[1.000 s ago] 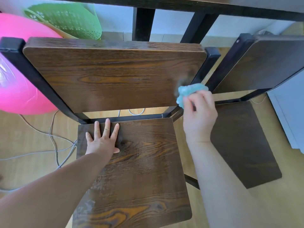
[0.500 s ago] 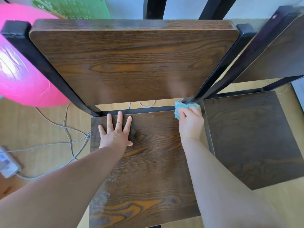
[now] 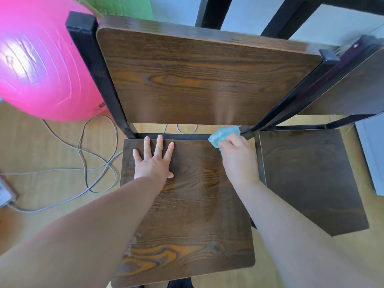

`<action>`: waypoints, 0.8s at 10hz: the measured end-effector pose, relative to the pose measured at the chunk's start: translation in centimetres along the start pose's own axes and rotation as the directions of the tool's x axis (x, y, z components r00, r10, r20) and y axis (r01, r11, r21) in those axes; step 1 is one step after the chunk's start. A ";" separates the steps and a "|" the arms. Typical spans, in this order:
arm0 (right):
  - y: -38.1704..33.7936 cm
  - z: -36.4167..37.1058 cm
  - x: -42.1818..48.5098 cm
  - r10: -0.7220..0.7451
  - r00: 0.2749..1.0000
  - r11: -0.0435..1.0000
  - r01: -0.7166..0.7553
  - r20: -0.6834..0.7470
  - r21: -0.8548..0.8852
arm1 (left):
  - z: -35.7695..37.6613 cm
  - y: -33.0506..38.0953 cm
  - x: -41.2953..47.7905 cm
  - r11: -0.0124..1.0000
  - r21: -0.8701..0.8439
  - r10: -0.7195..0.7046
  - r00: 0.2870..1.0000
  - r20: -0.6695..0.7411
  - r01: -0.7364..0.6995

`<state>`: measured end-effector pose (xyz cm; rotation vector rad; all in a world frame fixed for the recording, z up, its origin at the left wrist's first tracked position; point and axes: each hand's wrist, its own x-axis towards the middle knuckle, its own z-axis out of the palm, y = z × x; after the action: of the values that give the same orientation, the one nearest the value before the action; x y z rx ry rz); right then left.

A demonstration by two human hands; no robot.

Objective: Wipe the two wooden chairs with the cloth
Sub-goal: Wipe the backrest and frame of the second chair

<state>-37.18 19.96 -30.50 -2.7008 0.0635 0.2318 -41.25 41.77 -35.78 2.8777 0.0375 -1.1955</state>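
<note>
Cloth (image 3: 223, 136) half-hidden under right hand (image 3: 236, 154)

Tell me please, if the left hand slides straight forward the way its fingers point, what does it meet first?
The left hand lies flat on the seat, fingers toward the backrest. It would probably first meet the black rear bar, just beyond the fingertips; the bar's height relative to the seat is unclear.

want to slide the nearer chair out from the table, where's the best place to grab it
Grip the top edge of the chair's backrest from above, fingers over the far face. It is a thick, flat panel standing upright between black frame posts, with its top edge bare. The left hand lies flat on the seat and could reach it.
</note>
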 end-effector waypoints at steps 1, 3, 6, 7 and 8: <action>-0.3 -1.4 1.1 -0.035 0.996 0.999 0.034 -0.084 -0.012 | 0.3 -0.3 -0.2 1.000 -0.001 0.013 1.000 -0.029 -0.013; 1.6 -0.7 2.0 0.106 0.987 0.988 -0.091 -0.120 0.121 | 0.7 -0.7 -0.6 0.999 -0.005 0.034 0.998 -0.061 -0.034; 2.1 1.9 3.1 -0.008 0.998 0.952 0.025 0.057 -0.307 | 0.7 -0.7 -0.7 0.999 -0.024 0.038 0.997 -0.069 -0.040; 1.9 2.0 3.2 0.021 0.998 0.920 0.004 0.060 -0.391 | 0.8 -0.7 -0.6 0.999 -0.021 0.040 0.996 -0.075 -0.042; 2.4 2.3 3.7 0.020 0.997 0.915 0.009 0.068 -0.403 | 1.0 -0.7 -0.5 0.999 -0.007 0.048 0.996 -0.079 -0.049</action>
<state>-34.10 18.69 -34.22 -3.1011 0.0007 0.3796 -42.35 42.46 -36.11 2.8984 -0.0251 -1.0709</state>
